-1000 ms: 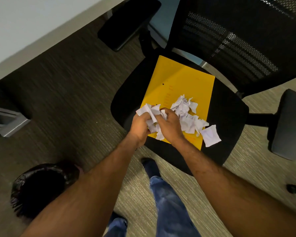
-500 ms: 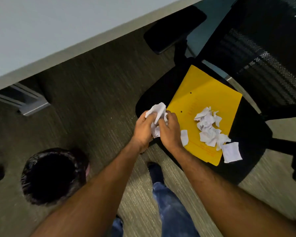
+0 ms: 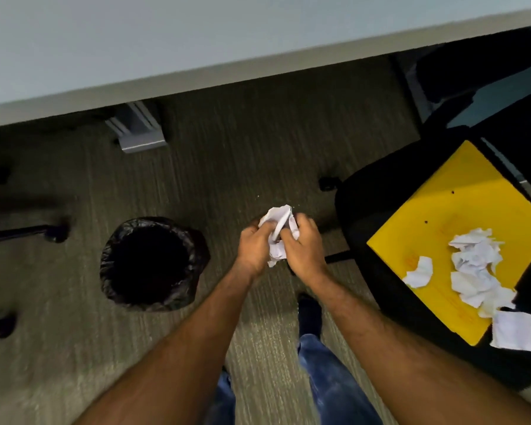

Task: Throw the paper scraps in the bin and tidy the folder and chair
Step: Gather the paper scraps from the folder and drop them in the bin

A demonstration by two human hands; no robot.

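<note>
A bunch of white paper scraps [image 3: 277, 234] is squeezed between my left hand [image 3: 255, 248] and my right hand [image 3: 304, 246], above the carpet between bin and chair. The round bin [image 3: 154, 265], lined with a black bag, stands on the floor to the left of my hands, its mouth open. On the right, a yellow folder [image 3: 460, 228] lies on the black chair seat [image 3: 368, 210]. More crumpled scraps [image 3: 475, 268] rest on the folder's near end, and one flat scrap [image 3: 515, 331] overhangs its corner.
A pale desk top [image 3: 196, 41] runs across the far side, with a grey desk foot [image 3: 138, 133] beneath it. Black chair casters [image 3: 54, 233] show at the left edge. My shoe [image 3: 310, 311] and jeans stand between bin and chair.
Both hands lifted a bunch of scraps off the folder and carried it left, away from the chair and toward the bin. The view has swung left, bringing the bin nearer the middle.
</note>
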